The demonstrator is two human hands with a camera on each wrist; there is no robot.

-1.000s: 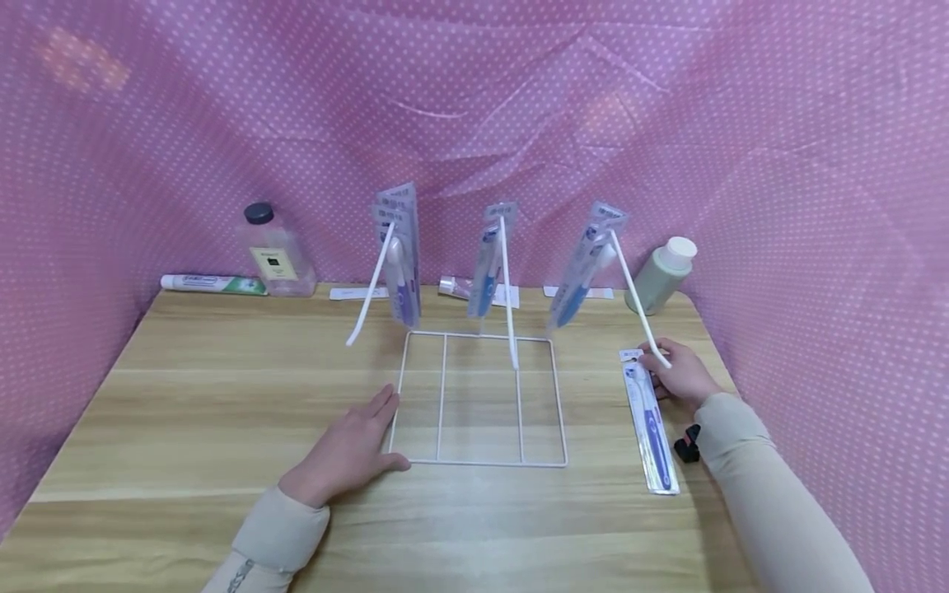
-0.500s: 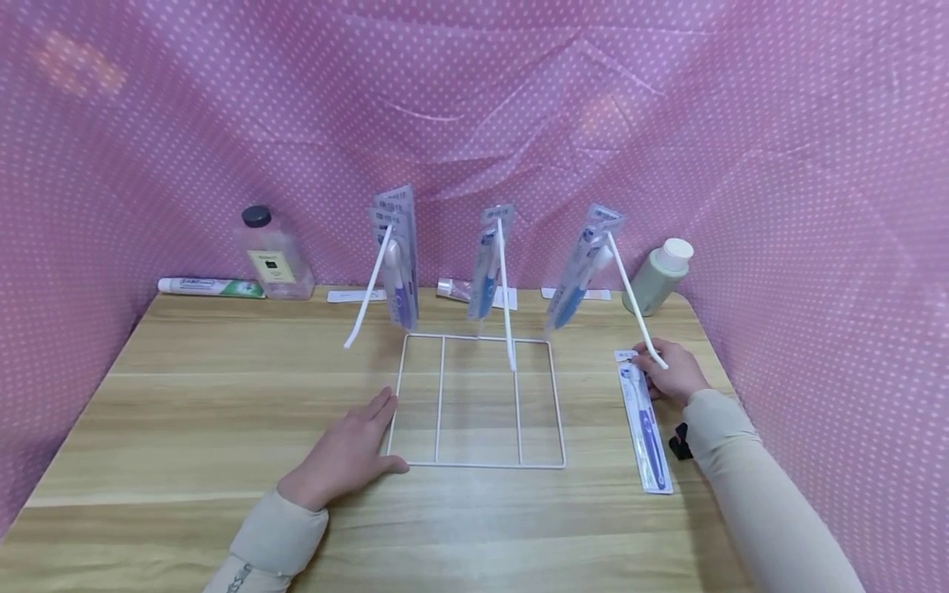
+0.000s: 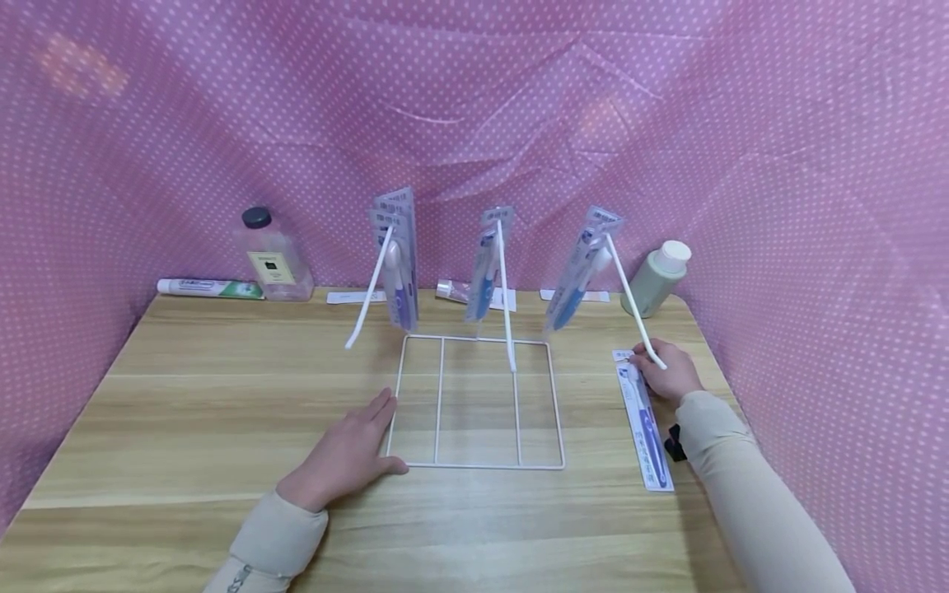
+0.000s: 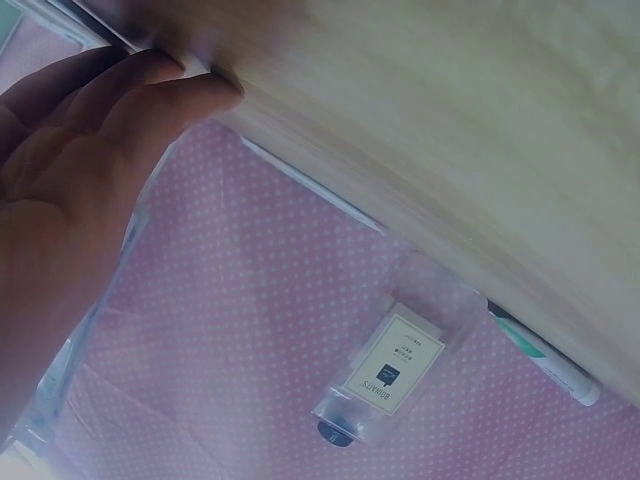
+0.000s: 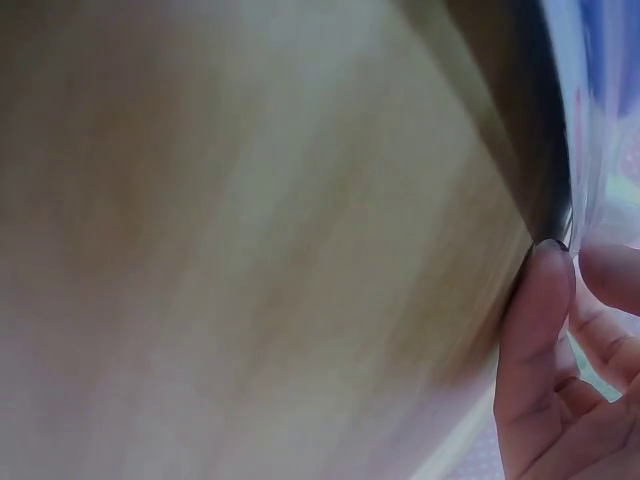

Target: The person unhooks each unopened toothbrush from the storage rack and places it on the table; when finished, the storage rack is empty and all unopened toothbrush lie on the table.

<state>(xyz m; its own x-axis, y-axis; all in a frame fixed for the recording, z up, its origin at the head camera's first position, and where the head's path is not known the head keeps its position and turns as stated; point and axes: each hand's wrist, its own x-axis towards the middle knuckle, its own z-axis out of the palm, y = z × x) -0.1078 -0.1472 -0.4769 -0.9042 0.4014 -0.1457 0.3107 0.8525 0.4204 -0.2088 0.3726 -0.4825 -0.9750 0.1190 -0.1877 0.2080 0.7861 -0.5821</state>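
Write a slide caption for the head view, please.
Left hand touching a white wire rack, right hand pinching a packaged toothbrush.

Right of the left hand (image 3: 344, 457) and touching it stands the rack (image 3: 485, 467). Left of the right hand (image 3: 670, 379), touching it, is one toothbrush (image 3: 647, 430); beyond this hand stands the jar (image 3: 656, 280). Beyond the left hand, leftward, stands the bottle (image 3: 276, 268).

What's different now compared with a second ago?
Only a little: the right hand, pinching the edge of the toothbrush pack, has shifted it slightly left, toward the rack. Lettering now shows on the pack's lower part. Nothing was let go.

The left hand stayed at the rack's left side; the hanging packs stayed put.
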